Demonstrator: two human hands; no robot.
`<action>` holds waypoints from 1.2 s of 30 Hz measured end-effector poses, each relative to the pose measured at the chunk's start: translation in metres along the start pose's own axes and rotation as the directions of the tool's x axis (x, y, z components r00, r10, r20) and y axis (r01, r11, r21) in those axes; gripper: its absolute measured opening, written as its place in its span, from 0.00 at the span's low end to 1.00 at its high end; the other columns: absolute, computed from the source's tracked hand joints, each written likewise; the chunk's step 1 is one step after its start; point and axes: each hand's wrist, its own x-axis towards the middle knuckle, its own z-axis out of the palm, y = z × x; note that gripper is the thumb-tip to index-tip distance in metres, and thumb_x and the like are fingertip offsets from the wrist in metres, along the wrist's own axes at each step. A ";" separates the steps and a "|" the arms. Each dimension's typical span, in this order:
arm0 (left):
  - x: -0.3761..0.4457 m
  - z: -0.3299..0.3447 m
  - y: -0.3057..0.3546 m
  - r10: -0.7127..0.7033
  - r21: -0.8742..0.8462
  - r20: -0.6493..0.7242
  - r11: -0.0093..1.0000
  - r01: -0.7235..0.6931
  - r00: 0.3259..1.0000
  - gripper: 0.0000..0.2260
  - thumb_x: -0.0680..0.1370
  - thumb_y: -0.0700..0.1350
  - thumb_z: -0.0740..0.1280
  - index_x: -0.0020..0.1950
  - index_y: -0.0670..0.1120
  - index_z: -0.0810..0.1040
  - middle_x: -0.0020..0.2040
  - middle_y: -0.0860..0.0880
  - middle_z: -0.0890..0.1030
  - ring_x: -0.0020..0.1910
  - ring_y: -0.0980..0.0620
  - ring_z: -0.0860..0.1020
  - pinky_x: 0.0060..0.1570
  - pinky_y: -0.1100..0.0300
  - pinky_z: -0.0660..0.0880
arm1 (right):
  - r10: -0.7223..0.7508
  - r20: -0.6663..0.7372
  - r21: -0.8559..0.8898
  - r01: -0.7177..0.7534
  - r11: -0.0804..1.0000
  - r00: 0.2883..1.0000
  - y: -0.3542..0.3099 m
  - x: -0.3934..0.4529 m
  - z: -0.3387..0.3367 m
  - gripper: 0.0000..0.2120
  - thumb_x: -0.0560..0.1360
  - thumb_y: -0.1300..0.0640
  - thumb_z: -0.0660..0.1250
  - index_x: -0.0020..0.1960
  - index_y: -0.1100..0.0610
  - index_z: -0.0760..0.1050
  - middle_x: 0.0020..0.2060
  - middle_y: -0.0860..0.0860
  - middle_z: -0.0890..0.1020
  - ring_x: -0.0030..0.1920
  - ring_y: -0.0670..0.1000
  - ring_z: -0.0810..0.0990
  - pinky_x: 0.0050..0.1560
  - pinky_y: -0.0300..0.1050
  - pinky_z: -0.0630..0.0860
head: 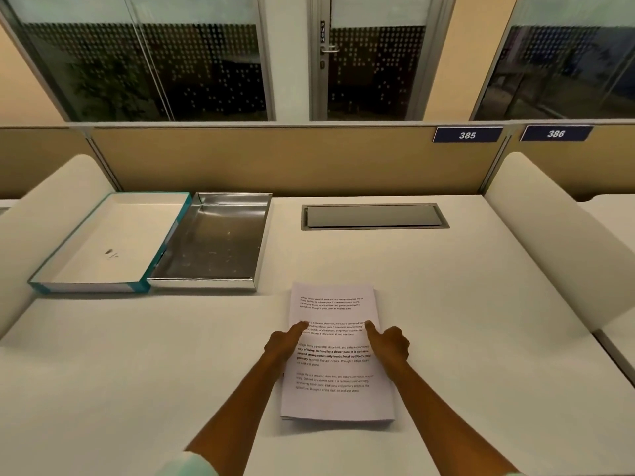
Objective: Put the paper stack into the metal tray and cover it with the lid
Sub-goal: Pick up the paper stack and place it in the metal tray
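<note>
A stack of printed white paper [335, 400] lies flat on the desk in front of me. My left hand [283, 341] grips its left edge, thumb lying on the top sheet. My right hand [390, 341] grips the right edge the same way. The empty metal tray [209, 283] sits at the back left of the desk. Right beside it on the left lies the lid [103, 235], upside down, white inside with a teal rim, touching the tray's side.
A grey cable hatch [374, 216] is set flush into the white desk [481, 338] behind the paper. Beige partition panels [275, 159] close the back, and rounded white dividers [549, 235] stand at both sides.
</note>
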 end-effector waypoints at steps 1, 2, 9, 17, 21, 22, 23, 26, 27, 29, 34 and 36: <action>0.001 0.000 0.001 -0.006 -0.009 0.012 1.000 0.006 1.000 0.26 0.73 0.61 0.67 0.60 0.42 0.76 0.50 0.41 0.84 0.48 0.41 0.83 0.52 0.45 0.80 | 0.009 0.008 0.010 -0.009 1.000 1.000 -0.001 0.001 -0.002 0.27 0.74 0.39 0.65 0.57 0.64 0.74 0.52 0.59 0.81 0.46 0.56 0.79 0.44 0.47 0.75; 0.000 -0.001 0.002 -0.015 -0.023 0.030 1.000 0.015 0.999 0.25 0.73 0.60 0.68 0.60 0.42 0.76 0.48 0.41 0.84 0.47 0.42 0.83 0.47 0.47 0.81 | 0.021 0.018 0.021 -0.021 1.000 1.000 -0.002 0.002 -0.004 0.28 0.74 0.40 0.66 0.57 0.64 0.74 0.49 0.57 0.81 0.44 0.55 0.78 0.43 0.46 0.75; -0.004 0.006 0.003 0.071 0.214 -0.013 0.975 -0.066 0.997 0.28 0.71 0.58 0.70 0.65 0.42 0.74 0.60 0.41 0.80 0.57 0.41 0.79 0.60 0.46 0.76 | 0.059 0.094 0.024 -0.061 0.998 0.994 -0.009 0.007 -0.007 0.28 0.73 0.42 0.68 0.62 0.63 0.73 0.56 0.59 0.80 0.58 0.61 0.78 0.60 0.55 0.77; -0.013 0.017 0.008 0.196 0.329 -0.078 0.931 -0.161 0.977 0.27 0.71 0.59 0.68 0.63 0.44 0.74 0.59 0.44 0.81 0.56 0.44 0.80 0.55 0.50 0.79 | 0.086 0.094 -0.019 -0.084 0.996 0.992 -0.012 -0.002 0.006 0.36 0.72 0.37 0.66 0.69 0.61 0.64 0.65 0.61 0.71 0.63 0.62 0.73 0.60 0.53 0.75; -0.012 0.014 0.008 0.165 0.219 -0.074 0.965 -0.145 0.984 0.29 0.70 0.59 0.69 0.63 0.43 0.73 0.59 0.44 0.81 0.54 0.44 0.81 0.56 0.49 0.79 | 0.051 0.107 0.105 -0.062 0.993 0.993 -0.009 -0.004 0.008 0.34 0.70 0.39 0.68 0.66 0.59 0.64 0.60 0.58 0.77 0.59 0.60 0.78 0.61 0.59 0.76; -0.011 0.012 0.007 0.154 0.208 -0.075 0.969 -0.136 0.985 0.30 0.69 0.60 0.69 0.64 0.43 0.72 0.59 0.43 0.80 0.55 0.43 0.80 0.58 0.47 0.78 | 0.040 0.111 0.122 -0.053 0.991 0.993 -0.008 -0.004 0.008 0.34 0.70 0.39 0.69 0.65 0.58 0.64 0.59 0.57 0.78 0.59 0.60 0.78 0.62 0.60 0.75; -0.011 0.012 0.005 0.147 0.202 -0.080 0.971 -0.129 0.986 0.30 0.69 0.60 0.70 0.64 0.43 0.71 0.60 0.43 0.80 0.56 0.42 0.80 0.59 0.46 0.77 | 0.029 0.115 0.135 -0.045 0.990 0.993 -0.006 -0.004 0.008 0.33 0.69 0.39 0.69 0.65 0.57 0.64 0.59 0.56 0.78 0.59 0.59 0.78 0.63 0.60 0.74; -0.009 0.012 0.000 0.148 0.147 -0.080 0.980 -0.135 0.986 0.29 0.70 0.59 0.71 0.64 0.44 0.70 0.60 0.44 0.79 0.56 0.43 0.80 0.58 0.46 0.78 | 0.011 0.113 0.119 -0.024 0.993 0.994 -0.004 -0.007 0.007 0.32 0.68 0.39 0.69 0.64 0.54 0.65 0.57 0.55 0.79 0.59 0.60 0.77 0.64 0.61 0.72; -0.009 0.012 -0.001 0.151 0.121 -0.074 0.983 -0.141 0.986 0.28 0.70 0.58 0.72 0.63 0.45 0.69 0.60 0.44 0.79 0.54 0.44 0.80 0.55 0.48 0.79 | 0.006 0.106 0.094 -0.017 0.995 0.994 -0.003 -0.008 0.007 0.31 0.68 0.39 0.69 0.63 0.53 0.65 0.56 0.54 0.80 0.59 0.59 0.77 0.65 0.61 0.72; -0.009 0.012 -0.001 0.156 0.091 -0.062 0.985 -0.150 0.986 0.25 0.70 0.57 0.72 0.60 0.46 0.69 0.59 0.44 0.80 0.51 0.45 0.81 0.50 0.50 0.80 | -0.004 0.095 0.069 -0.003 0.998 0.995 0.000 -0.008 0.006 0.29 0.68 0.40 0.69 0.62 0.52 0.66 0.55 0.53 0.80 0.58 0.58 0.78 0.64 0.60 0.72; -0.007 0.006 -0.002 0.155 0.108 -0.051 0.983 -0.149 0.987 0.21 0.71 0.54 0.72 0.56 0.44 0.70 0.56 0.43 0.81 0.50 0.45 0.81 0.49 0.50 0.81 | -0.041 0.136 0.163 0.018 0.986 0.990 0.001 -0.006 0.000 0.25 0.72 0.48 0.71 0.64 0.58 0.69 0.58 0.55 0.80 0.48 0.52 0.77 0.49 0.45 0.76; -0.007 0.003 -0.003 0.172 0.166 -0.063 0.973 -0.159 0.983 0.14 0.72 0.51 0.72 0.48 0.46 0.70 0.55 0.42 0.81 0.47 0.47 0.80 0.44 0.54 0.80 | -0.045 0.143 0.148 0.024 0.989 0.989 0.002 -0.005 -0.003 0.24 0.73 0.50 0.70 0.65 0.60 0.69 0.58 0.56 0.80 0.47 0.52 0.76 0.47 0.44 0.75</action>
